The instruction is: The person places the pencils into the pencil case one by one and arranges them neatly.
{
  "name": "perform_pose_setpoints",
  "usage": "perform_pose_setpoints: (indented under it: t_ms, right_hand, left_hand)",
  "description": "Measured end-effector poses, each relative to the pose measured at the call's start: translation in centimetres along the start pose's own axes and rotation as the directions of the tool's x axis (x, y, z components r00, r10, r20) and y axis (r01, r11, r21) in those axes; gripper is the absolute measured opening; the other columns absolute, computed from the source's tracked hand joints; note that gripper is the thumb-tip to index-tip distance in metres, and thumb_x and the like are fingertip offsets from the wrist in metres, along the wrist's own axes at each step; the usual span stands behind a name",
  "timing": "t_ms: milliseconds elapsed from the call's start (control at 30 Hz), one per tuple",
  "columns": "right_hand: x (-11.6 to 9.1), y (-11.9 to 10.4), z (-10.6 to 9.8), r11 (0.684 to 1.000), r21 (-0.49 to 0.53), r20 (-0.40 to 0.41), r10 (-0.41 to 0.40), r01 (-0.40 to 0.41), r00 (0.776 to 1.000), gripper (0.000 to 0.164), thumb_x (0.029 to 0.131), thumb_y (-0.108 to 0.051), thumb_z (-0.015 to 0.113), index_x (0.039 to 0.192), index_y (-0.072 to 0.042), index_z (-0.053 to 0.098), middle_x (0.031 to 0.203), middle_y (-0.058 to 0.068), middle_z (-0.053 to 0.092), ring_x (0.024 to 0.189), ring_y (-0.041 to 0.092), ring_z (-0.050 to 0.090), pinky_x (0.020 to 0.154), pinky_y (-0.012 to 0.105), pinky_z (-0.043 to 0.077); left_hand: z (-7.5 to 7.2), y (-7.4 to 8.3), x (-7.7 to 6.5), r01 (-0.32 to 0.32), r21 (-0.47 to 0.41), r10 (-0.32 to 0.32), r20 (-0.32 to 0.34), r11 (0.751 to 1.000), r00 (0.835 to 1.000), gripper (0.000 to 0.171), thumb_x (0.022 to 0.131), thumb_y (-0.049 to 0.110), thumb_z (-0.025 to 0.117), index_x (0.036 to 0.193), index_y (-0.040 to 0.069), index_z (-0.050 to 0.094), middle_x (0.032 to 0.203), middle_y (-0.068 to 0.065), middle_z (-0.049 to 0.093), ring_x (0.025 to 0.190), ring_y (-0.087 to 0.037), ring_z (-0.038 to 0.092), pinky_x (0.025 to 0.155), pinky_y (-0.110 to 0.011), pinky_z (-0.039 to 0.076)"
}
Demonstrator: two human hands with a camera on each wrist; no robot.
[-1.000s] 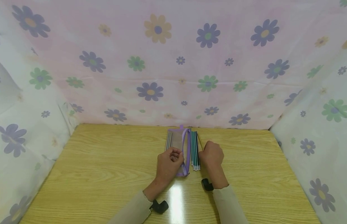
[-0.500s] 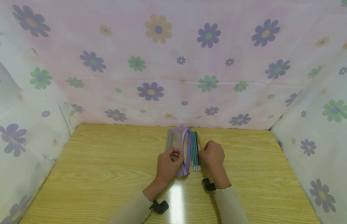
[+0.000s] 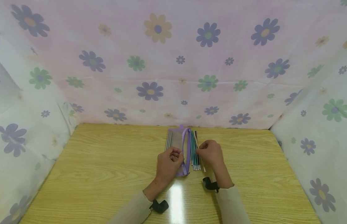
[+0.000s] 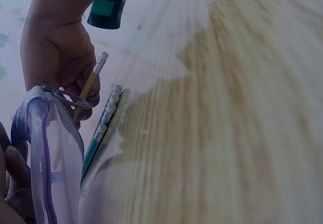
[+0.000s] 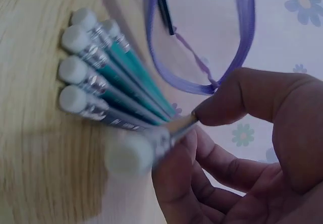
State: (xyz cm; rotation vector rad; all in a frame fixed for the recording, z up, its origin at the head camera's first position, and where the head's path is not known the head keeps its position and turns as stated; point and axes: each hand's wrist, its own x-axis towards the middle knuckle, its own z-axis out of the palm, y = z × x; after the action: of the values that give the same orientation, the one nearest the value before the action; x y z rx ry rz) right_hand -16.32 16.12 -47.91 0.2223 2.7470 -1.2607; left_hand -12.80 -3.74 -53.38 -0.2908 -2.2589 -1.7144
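A mesh pencil case (image 3: pixel 177 137) with purple zipper edging lies on the table, its zipped side gaping. My left hand (image 3: pixel 169 163) pinches the near part of that opening; in the left wrist view only some fingers (image 4: pixel 17 173) show beside the mesh. My right hand (image 3: pixel 212 152) holds a yellow pencil (image 5: pixel 181 124) between thumb and fingers, its white eraser (image 5: pixel 130 154) toward me. In the head view this pencil slants over a row of green and dark pencils (image 3: pixel 193 155) lying right of the case. Several greyish pencils (image 3: pixel 169 140) show through the mesh at the case's left side.
The wood-grain table (image 3: pixel 111 155) ends at a flowered cloth (image 3: pixel 167 62) at the back, with cloth on both sides too. A black device (image 3: pixel 160 206) sits at the left wrist and another black device (image 3: pixel 209 183) at the right one.
My right hand has lifted the yellow pencil from the right of the row and brought it left, so it now crosses over the other pencils. My left hand has stayed in place.
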Motion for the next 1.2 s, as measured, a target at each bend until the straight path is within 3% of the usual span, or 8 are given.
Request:
perform_pose_setpoints:
  t_ms: [300, 500, 667, 1200]
  right_hand:
    - [0.1, 0.1, 0.1, 0.992, 0.126, 0.085, -0.021, 0.010, 0.996, 0.012, 0.085, -0.010, 0.072, 0.092, 0.000, 0.074, 0.078, 0.010, 0.072, 0.065, 0.023, 0.067, 0.059, 0.033, 0.053]
    - [-0.1, -0.3, 0.1, 0.972, 0.235, 0.141, -0.023, -0.011, 0.990, 0.010, 0.087, -0.006, 0.069, 0.090, 0.002, 0.073, 0.074, 0.012, 0.070, 0.066, 0.031, 0.070, 0.064, 0.041, 0.061]
    - [-0.1, -0.6, 0.7, 0.947, 0.321, 0.175, -0.034, -0.025, 0.984, 0.011, 0.089, -0.004, 0.066, 0.092, 0.005, 0.073, 0.075, 0.014, 0.068, 0.066, 0.026, 0.067, 0.065, 0.040, 0.062]
    - [-0.4, -1.4, 2.0, 0.901, 0.434, 0.166, -0.056, -0.022, 0.985, 0.014, 0.092, -0.001, 0.064, 0.098, 0.009, 0.072, 0.080, 0.018, 0.072, 0.067, 0.024, 0.070, 0.065, 0.041, 0.064]
  left_hand:
    - [0.0, 0.0, 0.0, 0.002, -0.020, -0.002, -0.003, 1.000, 1.000, 0.004, 0.095, 0.011, 0.074, 0.093, 0.007, 0.075, 0.076, 0.005, 0.073, 0.055, -0.005, 0.064, 0.051, -0.024, 0.054]
    - [0.0, 0.0, 0.0, 0.005, -0.020, -0.005, -0.003, 1.000, 1.000, 0.004, 0.094, 0.011, 0.075, 0.093, 0.007, 0.075, 0.075, 0.006, 0.073, 0.054, -0.004, 0.063, 0.051, -0.023, 0.053]
    - [0.0, 0.1, 0.0, 0.007, -0.030, -0.007, 0.003, 1.000, 1.000, 0.007, 0.095, 0.013, 0.074, 0.093, 0.006, 0.074, 0.076, 0.005, 0.073, 0.054, -0.005, 0.063, 0.050, -0.023, 0.053]
    - [-0.1, 0.1, 0.0, 0.004, -0.030, -0.003, 0.013, 1.000, 1.000, 0.003, 0.095, 0.008, 0.074, 0.092, 0.008, 0.073, 0.076, 0.006, 0.072, 0.054, -0.006, 0.064, 0.050, -0.026, 0.054]
